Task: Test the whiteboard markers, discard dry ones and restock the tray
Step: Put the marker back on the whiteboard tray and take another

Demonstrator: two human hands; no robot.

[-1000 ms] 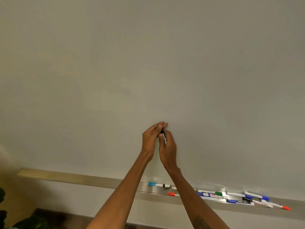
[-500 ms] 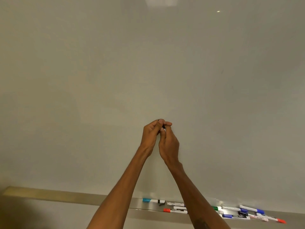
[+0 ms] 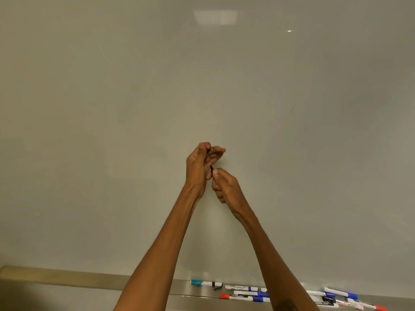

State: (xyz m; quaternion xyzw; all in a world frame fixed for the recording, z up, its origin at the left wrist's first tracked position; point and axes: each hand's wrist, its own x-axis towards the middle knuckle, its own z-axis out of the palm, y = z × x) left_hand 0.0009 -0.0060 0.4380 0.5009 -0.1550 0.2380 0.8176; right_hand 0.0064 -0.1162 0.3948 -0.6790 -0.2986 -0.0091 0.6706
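Both my hands are raised in front of the blank whiteboard (image 3: 202, 86). My right hand (image 3: 225, 186) pinches a marker (image 3: 211, 168); only its bare black tip shows above my fingers, pointing up. Just above it, my left hand (image 3: 198, 163) is curled around a small dark piece (image 3: 208, 151) that looks like the marker's cap. The two hands are slightly apart. Below them the metal tray (image 3: 67, 274) runs along the board's bottom edge and holds several markers, among them a teal-capped marker (image 3: 202, 283), a red-capped marker (image 3: 235, 296) and a blue-capped marker (image 3: 341, 292).
My forearms cross over the middle of the tray and hide part of the marker pile. Another red-capped marker (image 3: 379, 308) lies at the tray's far right. A ceiling light reflection (image 3: 215, 17) shows high on the board.
My hands were pressed together around the marker; now they have pulled apart, the right hand lower with the black tip bared. The view has tilted up a little.
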